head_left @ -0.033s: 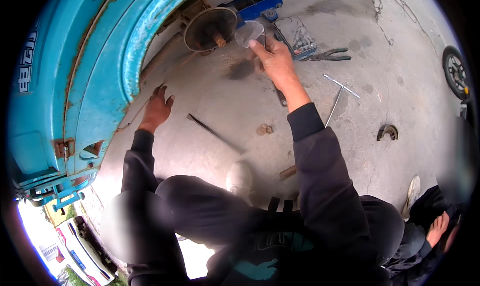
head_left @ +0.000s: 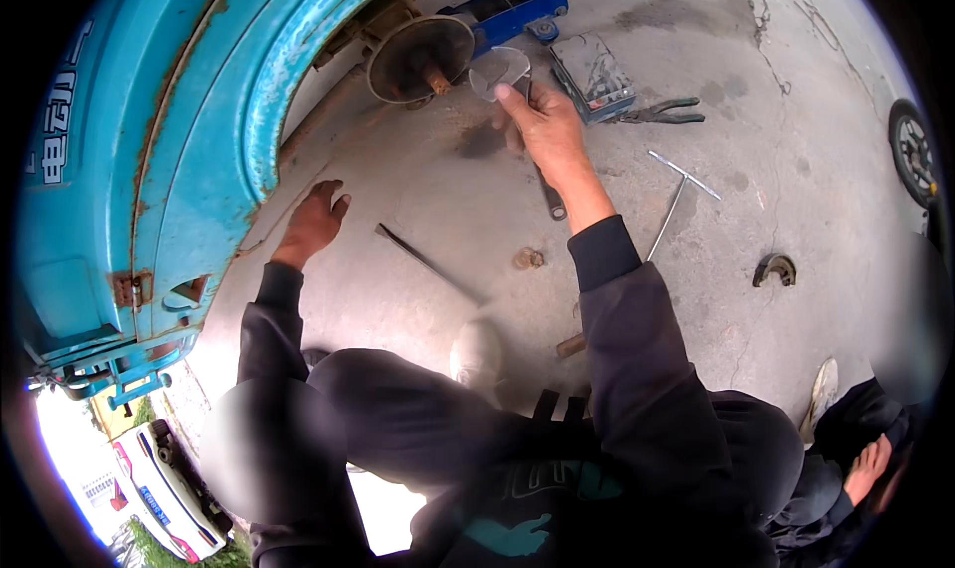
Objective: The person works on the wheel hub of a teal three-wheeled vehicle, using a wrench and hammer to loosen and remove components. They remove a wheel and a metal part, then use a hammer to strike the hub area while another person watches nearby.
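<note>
My right hand (head_left: 545,125) reaches forward and pinches a pale grey, half-clear sheet (head_left: 499,69) between its fingertips. The sheet hangs just right of a rusty round hub plate (head_left: 413,61) with a short axle stub at its middle. The plate sits inside the blue vehicle's wheel arch (head_left: 234,120). My left hand (head_left: 313,220) lies palm down on the concrete beside the arch, fingers spread, holding nothing. A flat spanner (head_left: 550,198) lies on the floor under my right wrist.
A blue floor jack (head_left: 512,6) stands behind the hub. On the concrete lie a tool tray (head_left: 594,76), pliers (head_left: 662,115), a T-handle wrench (head_left: 676,198), a black rod (head_left: 428,263), a small rusty part (head_left: 527,259) and a curved brake shoe (head_left: 774,268). Another person's bare foot (head_left: 870,469) is at lower right.
</note>
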Demonstrator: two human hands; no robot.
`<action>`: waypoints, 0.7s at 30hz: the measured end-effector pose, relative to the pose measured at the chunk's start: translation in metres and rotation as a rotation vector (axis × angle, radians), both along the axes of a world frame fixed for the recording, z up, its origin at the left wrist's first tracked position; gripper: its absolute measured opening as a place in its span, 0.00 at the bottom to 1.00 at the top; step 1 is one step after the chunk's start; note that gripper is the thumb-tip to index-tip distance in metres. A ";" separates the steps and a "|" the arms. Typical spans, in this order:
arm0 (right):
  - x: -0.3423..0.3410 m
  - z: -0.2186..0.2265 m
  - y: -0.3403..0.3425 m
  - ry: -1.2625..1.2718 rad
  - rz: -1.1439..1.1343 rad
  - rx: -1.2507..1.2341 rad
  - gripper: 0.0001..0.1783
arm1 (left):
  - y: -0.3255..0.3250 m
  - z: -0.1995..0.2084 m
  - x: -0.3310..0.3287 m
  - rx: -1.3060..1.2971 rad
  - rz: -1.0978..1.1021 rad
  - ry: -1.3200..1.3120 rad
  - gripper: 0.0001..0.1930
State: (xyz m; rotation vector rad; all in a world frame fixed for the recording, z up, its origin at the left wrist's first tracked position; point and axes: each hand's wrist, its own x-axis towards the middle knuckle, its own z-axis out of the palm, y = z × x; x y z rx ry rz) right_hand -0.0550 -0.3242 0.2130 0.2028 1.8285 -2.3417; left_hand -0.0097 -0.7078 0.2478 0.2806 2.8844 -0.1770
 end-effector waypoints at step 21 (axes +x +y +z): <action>0.069 0.095 -0.050 0.295 0.453 -0.327 0.16 | 0.195 0.137 0.024 1.557 0.387 -0.134 0.27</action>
